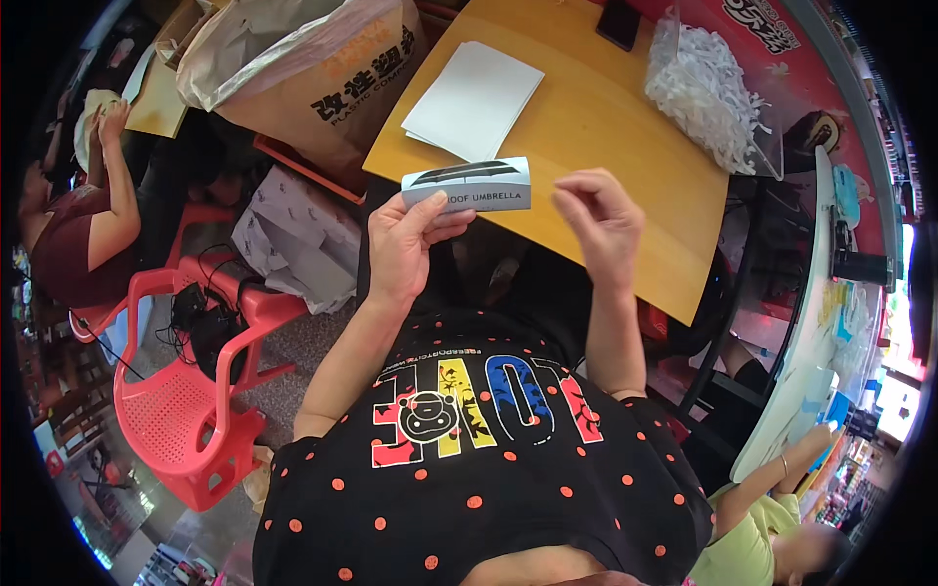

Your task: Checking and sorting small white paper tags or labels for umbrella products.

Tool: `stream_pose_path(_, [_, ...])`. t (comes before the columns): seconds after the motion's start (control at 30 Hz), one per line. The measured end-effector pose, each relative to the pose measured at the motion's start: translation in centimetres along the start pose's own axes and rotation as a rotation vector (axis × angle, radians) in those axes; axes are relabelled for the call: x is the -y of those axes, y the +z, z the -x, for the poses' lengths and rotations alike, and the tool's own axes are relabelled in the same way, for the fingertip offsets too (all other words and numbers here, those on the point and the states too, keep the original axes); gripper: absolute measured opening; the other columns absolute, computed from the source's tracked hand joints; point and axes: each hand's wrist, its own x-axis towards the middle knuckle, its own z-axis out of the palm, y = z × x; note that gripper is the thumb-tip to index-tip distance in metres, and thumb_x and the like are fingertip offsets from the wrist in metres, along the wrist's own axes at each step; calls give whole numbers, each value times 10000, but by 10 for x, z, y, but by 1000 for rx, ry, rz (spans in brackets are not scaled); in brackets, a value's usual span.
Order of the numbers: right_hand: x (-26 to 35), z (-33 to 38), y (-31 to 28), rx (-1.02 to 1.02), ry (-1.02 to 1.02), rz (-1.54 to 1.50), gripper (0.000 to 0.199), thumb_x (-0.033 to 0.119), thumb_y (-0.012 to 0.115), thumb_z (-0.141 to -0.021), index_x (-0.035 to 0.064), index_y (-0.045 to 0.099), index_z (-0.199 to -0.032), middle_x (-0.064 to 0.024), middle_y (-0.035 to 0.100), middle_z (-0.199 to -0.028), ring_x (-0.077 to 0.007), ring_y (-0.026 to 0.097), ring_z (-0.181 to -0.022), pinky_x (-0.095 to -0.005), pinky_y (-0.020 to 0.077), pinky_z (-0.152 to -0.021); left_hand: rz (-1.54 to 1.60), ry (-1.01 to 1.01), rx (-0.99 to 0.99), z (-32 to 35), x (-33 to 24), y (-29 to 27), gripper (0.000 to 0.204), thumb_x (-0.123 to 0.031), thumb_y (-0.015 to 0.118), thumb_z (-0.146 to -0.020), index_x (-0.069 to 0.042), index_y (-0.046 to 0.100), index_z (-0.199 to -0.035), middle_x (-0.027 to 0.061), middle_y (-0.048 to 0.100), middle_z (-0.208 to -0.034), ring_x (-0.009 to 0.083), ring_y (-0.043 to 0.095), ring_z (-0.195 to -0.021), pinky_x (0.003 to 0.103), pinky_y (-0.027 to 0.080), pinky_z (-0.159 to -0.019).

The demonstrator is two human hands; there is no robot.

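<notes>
My left hand (405, 239) grips a pale blue-grey card sleeve (508, 188) with a dark umbrella picture and lettering on it. The thumb lies on its front and the fingers pass behind, holding it level over the table's near edge. Just right of the sleeve, apart from it, my right hand (611, 225) is raised with thumb and fingers curled together in a pinch. Whatever might be between those fingertips is too small to make out. Beyond the sleeve, a stack of white sheets (476, 98) lies on the yellow wooden table (576, 117).
A clear bin of white paper strips (708, 93) stands at the table's right, with a dark phone (618, 23) near the far edge. A large paper sack (293, 88) is left of the table. A red plastic chair (181, 410) holds black cables. Other people sit at both sides.
</notes>
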Motion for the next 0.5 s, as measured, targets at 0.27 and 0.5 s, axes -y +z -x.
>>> stream_pose_path(0.27, [-23,11,24,-17,24,-68,108,10,716,-768,16,661,-861,-1,597,-811,-46,436,-635,-202,364,-579,-76,36,12,2,4,5,182,-97,567,-923,51,624,-1011,181,685,-910,240,705,-761,311,596,-694])
stream_pose_path(0.5, [-18,10,28,-43,304,-353,171,12,683,-826,-26,622,-981,-32,654,-847,-68,595,-730,-186,476,-696,-119,26,29,3,3,3,197,-107,560,-929,63,621,-1009,186,684,-903,248,704,-756,318,594,-701])
